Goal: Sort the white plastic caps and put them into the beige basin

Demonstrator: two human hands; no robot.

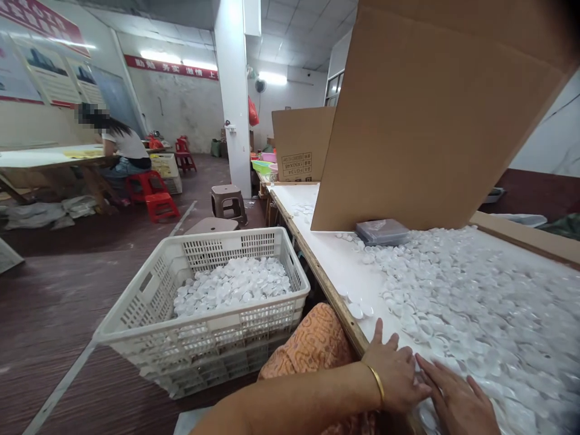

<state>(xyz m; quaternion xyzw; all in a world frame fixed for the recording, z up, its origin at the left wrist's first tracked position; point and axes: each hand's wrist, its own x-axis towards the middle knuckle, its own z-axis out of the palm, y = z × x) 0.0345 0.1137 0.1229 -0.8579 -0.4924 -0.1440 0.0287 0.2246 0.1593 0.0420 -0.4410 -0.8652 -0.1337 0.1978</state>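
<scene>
My left hand (397,371) rests on the near edge of the white table (330,260), fingers curled over small clear plastic lids; a gold bangle circles its wrist. My right hand (457,399) lies just right of it, fingers stretched flat and pointing left onto the same lids, touching the left hand's fingertips. A wide heap of clear round lids (480,302) covers the table to the right of both hands. To my left stands a white slatted crate (154,302) partly filled with the same lids (235,287).
A big cardboard sheet (430,115) leans over the table's far end, with a flat grey packet (383,231) under it. A cardboard box (301,145) stands farther back. Brown stools (229,202) and red stools (151,193) dot the floor. A person (124,148) sits at a far left table.
</scene>
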